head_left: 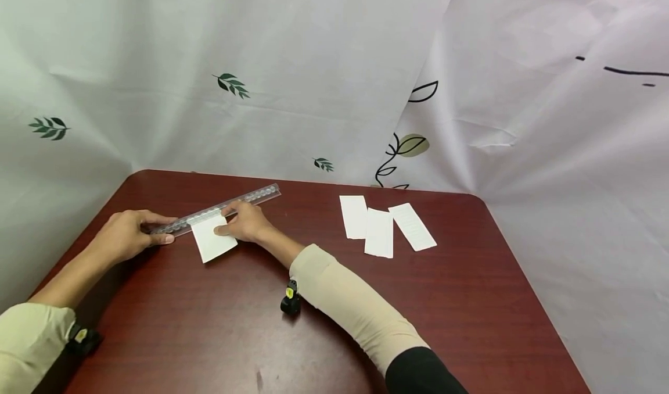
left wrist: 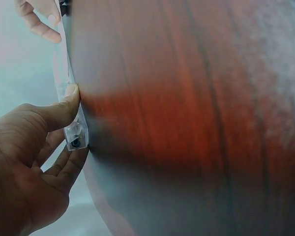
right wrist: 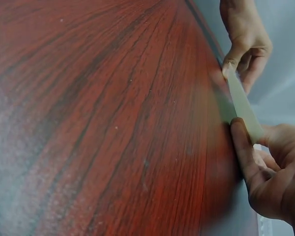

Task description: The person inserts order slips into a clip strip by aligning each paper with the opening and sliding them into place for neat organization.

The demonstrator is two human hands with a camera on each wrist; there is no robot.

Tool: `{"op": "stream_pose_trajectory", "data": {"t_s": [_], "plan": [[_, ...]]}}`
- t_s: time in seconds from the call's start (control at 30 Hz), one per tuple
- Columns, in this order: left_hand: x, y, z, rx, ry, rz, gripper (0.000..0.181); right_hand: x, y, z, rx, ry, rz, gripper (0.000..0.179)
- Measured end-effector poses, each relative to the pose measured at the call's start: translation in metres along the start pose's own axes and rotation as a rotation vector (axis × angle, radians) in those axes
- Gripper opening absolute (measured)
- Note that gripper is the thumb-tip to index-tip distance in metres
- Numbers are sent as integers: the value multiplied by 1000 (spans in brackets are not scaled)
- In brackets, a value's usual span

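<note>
Left hand [head_left: 125, 235] and right hand [head_left: 247, 222] at clear plastic strip [head_left: 258, 196]

Left pinches strip's left end; right pinches white paper [head_left: 210, 246] at its near edge. Strip bears round shapes; contents unclear. Reddish table [head_left: 219, 324], far left. Three white slips [head_left: 378, 231] lie rightward.

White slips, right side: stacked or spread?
Spread. In the head view, three paper slips lie side by side on the table, each showing most of its face. Slight edge overlap: cannot tell.
</note>
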State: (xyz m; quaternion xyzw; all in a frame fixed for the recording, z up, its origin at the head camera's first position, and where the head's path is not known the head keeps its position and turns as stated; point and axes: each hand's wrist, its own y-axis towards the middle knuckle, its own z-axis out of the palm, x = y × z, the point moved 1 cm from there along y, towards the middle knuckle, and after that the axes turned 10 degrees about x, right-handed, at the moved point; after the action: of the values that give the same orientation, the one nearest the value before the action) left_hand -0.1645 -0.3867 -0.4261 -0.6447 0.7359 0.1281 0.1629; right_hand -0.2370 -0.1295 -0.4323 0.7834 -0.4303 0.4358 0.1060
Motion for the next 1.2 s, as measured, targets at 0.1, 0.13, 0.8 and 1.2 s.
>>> {"op": "stream_pose_trajectory", "data": {"t_s": [0.1, 0.13, 0.8, 1.2], "plan": [[-1, 2, 1, 21, -2, 5, 48, 0, -1, 0, -17, -20, 9, 36], [-1, 2, 1, 26, 2, 10, 47, 1, -2, 0, -24, -30, 15, 37], [11, -3, -16, 225, 156, 238, 67, 5, 0, 4, -79, -127, 54, 36], [12, -5, -15, 132, 184, 287, 69, 9, -2, 7, -81, -91, 39, 34]]}}
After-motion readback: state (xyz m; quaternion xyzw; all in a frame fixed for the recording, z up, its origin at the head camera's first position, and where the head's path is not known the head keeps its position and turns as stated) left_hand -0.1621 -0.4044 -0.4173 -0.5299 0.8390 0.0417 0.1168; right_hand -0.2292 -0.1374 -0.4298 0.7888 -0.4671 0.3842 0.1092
